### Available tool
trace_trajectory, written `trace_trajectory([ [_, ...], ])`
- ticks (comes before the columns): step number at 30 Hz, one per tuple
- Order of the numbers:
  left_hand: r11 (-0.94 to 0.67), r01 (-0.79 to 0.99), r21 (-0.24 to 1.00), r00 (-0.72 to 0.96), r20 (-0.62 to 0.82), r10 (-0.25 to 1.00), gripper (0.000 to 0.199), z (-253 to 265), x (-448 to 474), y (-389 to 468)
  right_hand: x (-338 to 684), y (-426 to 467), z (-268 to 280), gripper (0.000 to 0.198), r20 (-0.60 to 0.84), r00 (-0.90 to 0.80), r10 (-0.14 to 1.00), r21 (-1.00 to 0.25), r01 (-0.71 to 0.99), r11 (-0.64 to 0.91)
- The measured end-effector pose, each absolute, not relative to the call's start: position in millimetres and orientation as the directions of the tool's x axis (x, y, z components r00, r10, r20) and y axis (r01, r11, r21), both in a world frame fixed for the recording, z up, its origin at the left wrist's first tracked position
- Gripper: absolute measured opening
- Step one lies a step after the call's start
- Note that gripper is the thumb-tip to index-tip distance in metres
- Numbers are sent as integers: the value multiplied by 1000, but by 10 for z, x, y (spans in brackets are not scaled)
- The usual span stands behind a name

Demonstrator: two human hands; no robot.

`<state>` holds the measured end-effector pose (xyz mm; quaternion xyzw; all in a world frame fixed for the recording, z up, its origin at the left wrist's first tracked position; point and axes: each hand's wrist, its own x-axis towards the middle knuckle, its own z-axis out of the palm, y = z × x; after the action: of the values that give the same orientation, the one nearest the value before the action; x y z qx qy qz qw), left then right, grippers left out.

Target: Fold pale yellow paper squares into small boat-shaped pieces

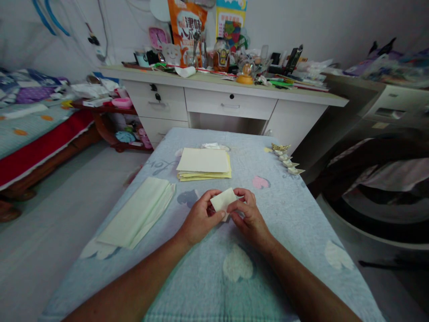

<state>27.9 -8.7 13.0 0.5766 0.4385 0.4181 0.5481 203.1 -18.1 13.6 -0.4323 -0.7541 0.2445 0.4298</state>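
Note:
Between my two hands is a small folded piece of cream paper (222,201), held above the cloth-covered table. My left hand (203,215) pinches it from the left, with the thumb on its near face. From the right, my right hand (250,215) grips the paper's edge with bent fingers; part of the paper is hidden behind them. Beyond the hands lies a stack of cream and yellow paper sheets (203,160). On the left, a long folded pale-green paper (139,214) rests on the cloth. Several small folded paper boats (291,164) stand in a row at the far right.
A blue patterned cloth (288,250) covers the table. Behind it stands a white desk (231,96) crowded with jars, a pink clock (158,37) and packets. A bed (40,129) is at the left, a front-loading washing machine (378,134) at the right.

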Motion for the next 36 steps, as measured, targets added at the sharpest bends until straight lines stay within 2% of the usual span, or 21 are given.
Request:
trace_trajectory([
  [4, 9, 3, 1000, 284, -10, 959, 51, 102, 276, -67, 2028, -182, 124, 24, 422, -252, 871, -763, 419, 492],
  [13, -52, 90, 995, 225, 30, 974, 47, 101, 303, -71, 2028, -192, 190, 25, 396, -272, 877, -794, 378, 475],
  [21, -20, 9, 1000, 309, 16, 951, 55, 113, 279, -43, 2023, -191, 181, 25, 380, -298, 876, -793, 382, 474],
  [27, -93, 88, 992, 250, 68, 966, 57, 136, 299, -71, 2012, -192, 178, 25, 413, -305, 858, -789, 350, 504],
  [32, -3, 29, 1000, 291, -6, 957, 60, 100, 266, -49, 1997, -195, 201, 25, 418, -311, 854, -787, 346, 511],
  [36, 23, 7, 1000, 362, -24, 932, 75, 106, 217, -37, 1986, -196, 217, 24, 421, -315, 850, -787, 338, 516],
])
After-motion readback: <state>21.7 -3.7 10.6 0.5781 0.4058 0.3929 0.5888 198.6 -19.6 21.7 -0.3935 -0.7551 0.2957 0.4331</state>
